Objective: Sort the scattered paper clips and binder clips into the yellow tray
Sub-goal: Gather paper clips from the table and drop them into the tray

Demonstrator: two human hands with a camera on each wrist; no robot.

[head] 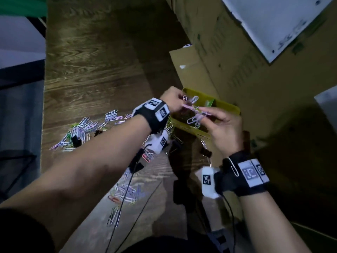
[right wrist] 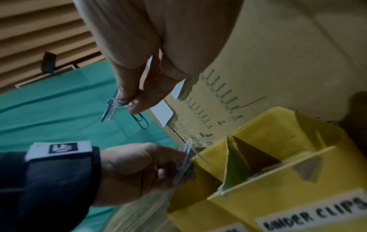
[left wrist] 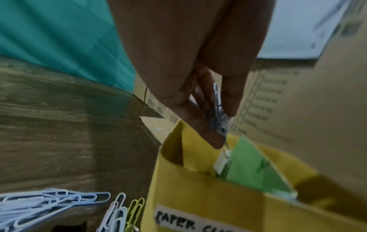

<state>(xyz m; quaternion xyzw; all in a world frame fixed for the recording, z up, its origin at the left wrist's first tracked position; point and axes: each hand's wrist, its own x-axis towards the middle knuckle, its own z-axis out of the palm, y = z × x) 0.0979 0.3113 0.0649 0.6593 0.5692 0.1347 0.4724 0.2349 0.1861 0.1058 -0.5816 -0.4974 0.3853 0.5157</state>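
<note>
**Both hands loaded over the tray — spill risk at the drop**

Yellow tray (head: 228,106) sits on the counter (head: 91,70), hard against the cardboard boxes (head: 228,52). I read two front labels, paper clips and binder clips; a green card (left wrist: 252,166) stands in the dividers.

Left hand (head: 170,98): grip pinched on a small bunch of paper clips (left wrist: 217,109), fingertips just above the paper-clip compartment. Right hand (head: 225,130): grip pinched on a tangled bunch (head: 195,117) hanging over the tray's middle.

Risks, as I judge them:
- Linked clips may snag on fingers and drag out on release.
- The right bunch hangs near a divider; a loose drop could land in the binder-clip side or on the rim.
- One stray clip (head: 234,168) is hooked on the right wrist strap and could fall anywhere.

Around: the loose pile (head: 82,130) lies well left of the tray, more clips (head: 125,193) nearer me, black binder clips (head: 75,140) mixed in. Wrist cables (head: 127,189) trail across the clips and could sweep them off.
</note>
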